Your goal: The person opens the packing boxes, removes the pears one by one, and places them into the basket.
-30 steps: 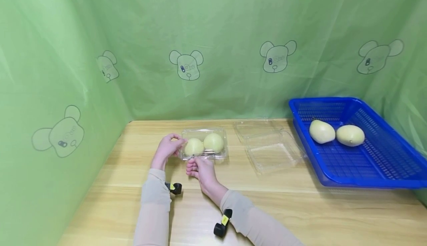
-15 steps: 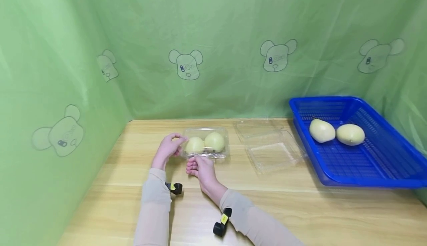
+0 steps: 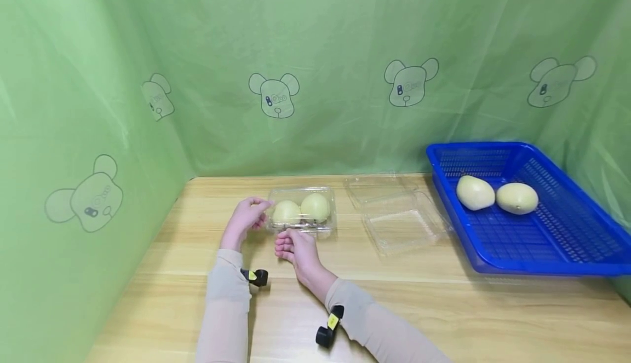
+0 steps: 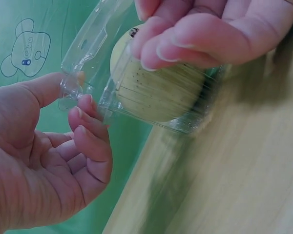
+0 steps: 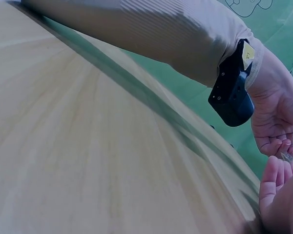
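A green cloth point(image 3: 340, 18) with five printed bear heads point(image 3: 274, 97) in the head view backs a wood-grain surface point(image 3: 443, 319). At left, one beige sleeve point(image 3: 227, 308) carries one black wrist camera point(image 3: 258, 277). The left hand point(image 3: 245, 219) pinches the left end of the filled clamshell point(image 3: 294, 191), thumb toward the lid and fingers by the base edge; in the left wrist view the lid stands slightly apart from the base there. The clear plastic box rests near the back of the surface, with two pale yellow, pear-like fruits point(image 3: 316, 208) side by side inside.

The right hand point(image 3: 305, 254) is at the box's front edge, fingers curled; whether it grips that edge I cannot tell. Its beige sleeve carries a second wrist camera point(image 3: 328, 329). The two hands are near each other, apart in the head view.

Further right lies one unfolded clamshell point(image 3: 401, 227), clear as well, making two in all. At far right is one blue plastic basket point(image 3: 547, 245) holding two more of the fruits, next to each other: four altogether.

Compared with half a second ago, the filled clamshell and left hand have shifted slightly left; the right hand, unfolded clamshell and basket look unchanged.
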`<state>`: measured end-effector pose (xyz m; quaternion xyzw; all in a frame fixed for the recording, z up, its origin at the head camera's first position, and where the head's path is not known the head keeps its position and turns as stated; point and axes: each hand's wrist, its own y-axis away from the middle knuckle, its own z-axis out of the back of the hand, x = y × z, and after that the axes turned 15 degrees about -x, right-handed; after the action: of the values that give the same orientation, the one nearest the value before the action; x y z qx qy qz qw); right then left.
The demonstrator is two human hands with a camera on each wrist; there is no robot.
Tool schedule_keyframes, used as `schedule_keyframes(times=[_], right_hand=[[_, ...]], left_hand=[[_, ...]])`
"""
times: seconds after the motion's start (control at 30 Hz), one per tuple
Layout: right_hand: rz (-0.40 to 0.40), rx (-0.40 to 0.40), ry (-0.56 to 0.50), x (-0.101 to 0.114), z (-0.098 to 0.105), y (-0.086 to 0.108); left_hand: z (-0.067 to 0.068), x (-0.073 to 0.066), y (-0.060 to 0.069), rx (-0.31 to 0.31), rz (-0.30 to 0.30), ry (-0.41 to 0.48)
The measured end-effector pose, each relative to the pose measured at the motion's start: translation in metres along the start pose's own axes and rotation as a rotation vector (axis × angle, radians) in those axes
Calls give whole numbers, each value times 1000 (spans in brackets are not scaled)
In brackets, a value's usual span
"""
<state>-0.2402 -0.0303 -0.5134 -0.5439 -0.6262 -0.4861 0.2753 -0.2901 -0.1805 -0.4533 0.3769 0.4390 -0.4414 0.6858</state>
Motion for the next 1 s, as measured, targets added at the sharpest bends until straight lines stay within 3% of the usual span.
schedule_keyframes(times=[0.37,0.67,1.0], right_hand=[[-39,27,7,8,2,6],[-66,-7,-3,8,9,9],[-56,-60,22,16,30,14]], left_hand=[[4,-6,2,4,10,86],[6,-14,5,-14,21,143],[5,-19,7,-8,18,240]])
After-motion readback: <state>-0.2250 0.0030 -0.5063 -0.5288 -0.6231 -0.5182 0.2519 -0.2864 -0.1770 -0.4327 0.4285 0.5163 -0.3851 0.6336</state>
